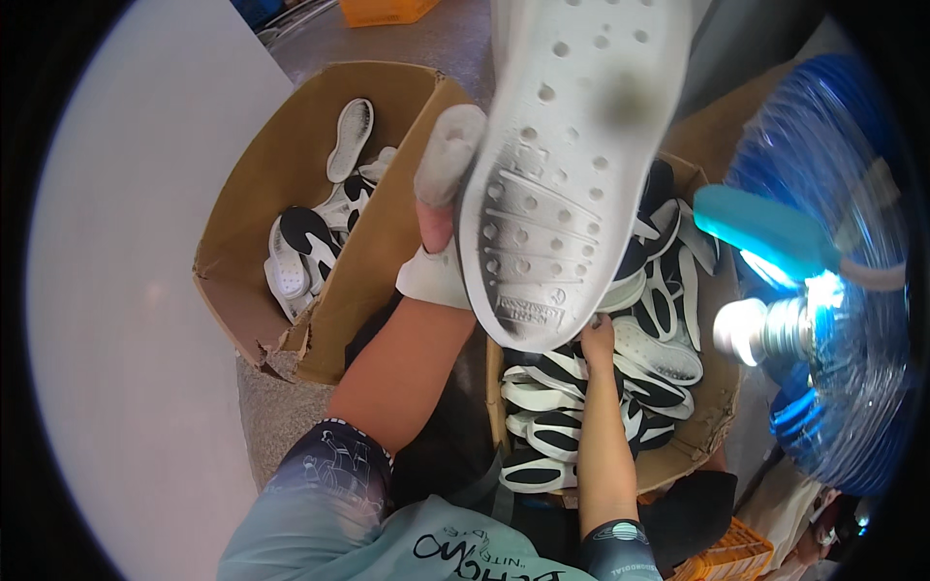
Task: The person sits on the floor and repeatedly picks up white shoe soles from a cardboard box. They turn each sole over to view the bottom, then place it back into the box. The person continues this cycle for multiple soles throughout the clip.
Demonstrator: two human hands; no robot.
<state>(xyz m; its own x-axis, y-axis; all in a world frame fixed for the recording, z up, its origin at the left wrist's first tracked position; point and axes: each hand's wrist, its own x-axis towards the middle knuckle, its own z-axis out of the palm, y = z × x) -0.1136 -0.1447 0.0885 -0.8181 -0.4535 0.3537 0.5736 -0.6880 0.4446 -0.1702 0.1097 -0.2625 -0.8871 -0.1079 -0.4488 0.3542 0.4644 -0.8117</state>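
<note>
The left hand (pixel 438 218) is clamping the left edge of a white shoe sole (pixel 542 218), its covered thumb pressing along the rim while the other fingers are hiding behind. The sole is hanging high above the near side of the right cardboard box (pixel 720 402), facing up with its round dimples, grooved bands and grey-smudged heel showing; its heel end is pointing toward the person. A pale wrap (pixel 433 279) is covering the left wrist. The right hand (pixel 598 335) is reaching into that box, just below the heel end; its fingers are mostly hiding, so whether they are gripping anything I cannot tell.

Around the right hand, black-and-white soles (pixel 554 434) are lying in a stack along the box's left edge, and a dimpled white sole (pixel 659 351) is resting just to its right. Beyond the left forearm, the left cardboard box (pixel 373 242) is standing with its near corner torn; inside, one sole (pixel 351 140) is leaning at the far wall and more soles (pixel 308 242) are lying in a heap nearer the middle. Farther right, a lit bulb (pixel 741 332) is glowing before blue rolls (pixel 823 174) in clear wrap, and an orange crate (pixel 731 554) is sitting past the right box's near right corner.
</note>
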